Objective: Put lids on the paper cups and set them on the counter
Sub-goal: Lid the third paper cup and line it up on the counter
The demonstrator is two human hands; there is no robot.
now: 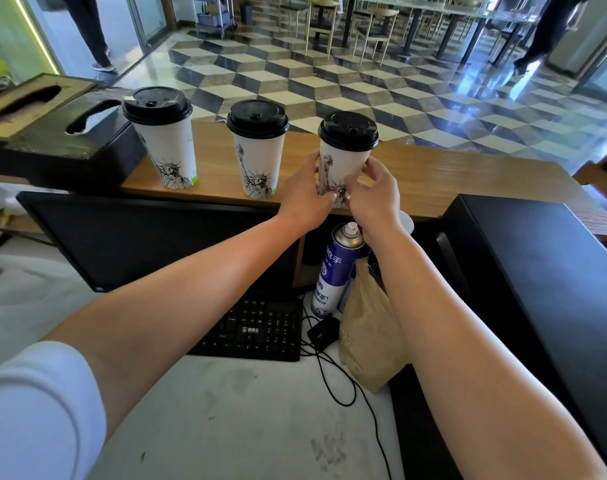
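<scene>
Three white paper cups with a statue print and black lids stand in a row on the wooden counter (468, 174). The left cup (167, 147) and the middle cup (258, 157) stand alone, untouched. The right cup (343, 161) is upright at the counter's near edge, its lid (348, 130) seated on top. My left hand (304, 199) wraps its left side and my right hand (375, 192) grips its right side and base. The cup's bottom is hidden behind my fingers.
A dark tissue box (66, 133) sits left of the cups. Below the counter are a black monitor (149, 237), a keyboard (253, 329), a blue spray can (335, 271), a brown paper bag (368, 327) and cables. A black box (537, 271) stands at right.
</scene>
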